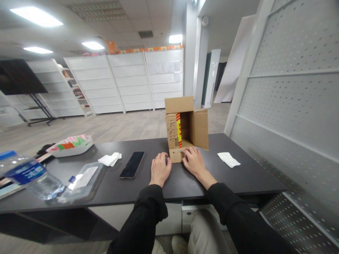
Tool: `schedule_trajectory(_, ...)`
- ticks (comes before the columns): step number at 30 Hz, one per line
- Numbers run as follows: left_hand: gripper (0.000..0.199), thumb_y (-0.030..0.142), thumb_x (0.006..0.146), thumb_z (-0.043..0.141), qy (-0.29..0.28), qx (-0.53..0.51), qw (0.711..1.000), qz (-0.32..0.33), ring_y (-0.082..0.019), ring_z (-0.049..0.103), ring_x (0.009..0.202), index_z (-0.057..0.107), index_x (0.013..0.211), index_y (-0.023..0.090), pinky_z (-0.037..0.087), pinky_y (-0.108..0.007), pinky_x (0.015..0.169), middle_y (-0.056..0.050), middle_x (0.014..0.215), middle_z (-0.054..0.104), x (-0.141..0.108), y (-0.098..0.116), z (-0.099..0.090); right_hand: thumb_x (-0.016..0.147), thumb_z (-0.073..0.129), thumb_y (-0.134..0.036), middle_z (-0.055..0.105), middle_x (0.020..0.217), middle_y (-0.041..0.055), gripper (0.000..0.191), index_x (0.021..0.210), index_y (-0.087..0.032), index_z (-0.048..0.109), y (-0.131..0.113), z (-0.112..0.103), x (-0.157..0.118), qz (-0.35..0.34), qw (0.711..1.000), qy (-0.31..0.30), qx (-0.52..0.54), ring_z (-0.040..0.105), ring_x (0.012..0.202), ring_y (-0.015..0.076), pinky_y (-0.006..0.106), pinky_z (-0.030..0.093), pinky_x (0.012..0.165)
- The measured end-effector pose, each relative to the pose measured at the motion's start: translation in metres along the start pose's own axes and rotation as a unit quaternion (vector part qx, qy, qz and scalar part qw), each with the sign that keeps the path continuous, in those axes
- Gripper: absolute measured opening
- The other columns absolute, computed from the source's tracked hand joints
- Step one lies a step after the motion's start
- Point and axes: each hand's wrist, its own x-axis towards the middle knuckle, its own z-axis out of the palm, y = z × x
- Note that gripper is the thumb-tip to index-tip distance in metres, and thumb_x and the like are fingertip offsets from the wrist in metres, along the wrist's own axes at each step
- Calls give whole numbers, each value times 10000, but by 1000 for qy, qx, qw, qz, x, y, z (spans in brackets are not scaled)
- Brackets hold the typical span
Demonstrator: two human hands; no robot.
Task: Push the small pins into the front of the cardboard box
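Observation:
An open cardboard box (200,128) stands on the dark table, its opening facing me and its flaps spread. Yellow and red tape and several small dark round pieces show on its left flap. Beside the bottom flap, my left hand (160,168) rests with fingers curled near a small dark object, partly hidden by the fingers. My right hand (194,160) has its fingertips on the bottom flap, by a row of small round pieces; whether it pinches one is too small to tell.
On the dark table (116,192) lie a phone (132,164), tissues (110,159) to its left, a clear plastic case (84,181), a water bottle (31,174) and a white tray (71,145). Another tissue (229,159) is right of the box. A perforated panel (291,88) borders the right side.

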Motion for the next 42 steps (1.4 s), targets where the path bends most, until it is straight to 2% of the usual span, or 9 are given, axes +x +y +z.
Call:
schedule_trajectory(9, 106, 234, 900, 489, 13, -45, 999, -3, -194, 637, 922, 574, 957, 205, 419, -331, 836, -44, 955, 663, -6, -4, 1, 839, 523, -128, 628, 1056, 103, 247, 1040, -175, 659, 1, -1, 0, 16, 1000, -12, -9, 509, 1028, 253, 364, 355, 874)
schedule_trajectory(12, 126, 241, 898, 483, 20, -42, 999, -2, -200, 630, 952, 579, 971, 206, 413, -342, 861, -49, 975, 668, -10, -5, -5, 845, 520, -134, 627, 1052, 105, 241, 1037, -172, 660, 1, 0, 0, 22, 1000, -8, -9, 507, 1025, 252, 363, 349, 870)
schedule_trajectory(15, 166, 271, 902, 469, 22, 11, 1000, -7, -218, 612, 1010, 588, 999, 208, 396, -368, 914, -62, 1020, 674, -11, -14, -18, 847, 514, -136, 627, 1036, 104, 237, 1029, -174, 662, 1, 0, -1, 19, 1000, -4, -6, 505, 1016, 252, 365, 344, 866)
schedule_trajectory(18, 250, 325, 889, 468, 21, 105, 990, -88, -271, 578, 1094, 584, 1072, 199, 380, -420, 953, -106, 1106, 663, -6, -32, -37, 843, 508, -133, 628, 1025, 102, 232, 1010, -176, 663, 1, -1, -1, 16, 1000, -4, -2, 507, 1007, 250, 362, 341, 857)
schedule_trajectory(20, 375, 374, 863, 488, 3, 171, 972, -159, -323, 557, 1137, 546, 1172, 170, 381, -465, 960, -154, 1178, 632, -3, -48, -49, 842, 508, -133, 630, 1025, 104, 231, 1007, -176, 663, 1, -1, -1, 15, 1000, -3, 0, 509, 1007, 251, 360, 339, 855)
schedule_trajectory(25, 597, 467, 810, 528, -91, 230, 933, -262, -412, 546, 1173, 471, 1256, 74, 396, -513, 948, -264, 1223, 594, 3, -78, -65, 837, 511, -135, 635, 1019, 105, 237, 1016, -177, 659, 1, 0, -1, 13, 1000, 2, 5, 509, 1011, 252, 355, 338, 856)
schedule_trajectory(29, 636, 492, 817, 494, -122, 216, 928, -278, -412, 537, 1201, 433, 1295, 77, 405, -516, 951, -274, 1234, 596, 7, -85, -65, 833, 512, -128, 637, 1021, 105, 241, 1017, -175, 659, 2, 0, -1, 14, 1000, 1, 6, 512, 1012, 251, 351, 341, 855)
schedule_trajectory(37, 665, 511, 800, 508, -111, 213, 931, -276, -419, 513, 1224, 401, 1326, 119, 397, -551, 956, -265, 1264, 578, 16, -85, -59, 834, 513, -121, 638, 1026, 99, 236, 1011, -174, 660, 3, 3, -1, 13, 1000, -1, -3, 520, 1012, 246, 355, 340, 853)
schedule_trajectory(42, 594, 494, 789, 533, -110, 194, 938, -264, -408, 522, 1204, 428, 1262, 149, 398, -542, 955, -232, 1239, 595, 18, -81, -57, 836, 514, -124, 637, 1030, 100, 229, 1005, -174, 660, 2, 3, -1, 15, 1000, -1, -2, 520, 1016, 248, 356, 341, 858)
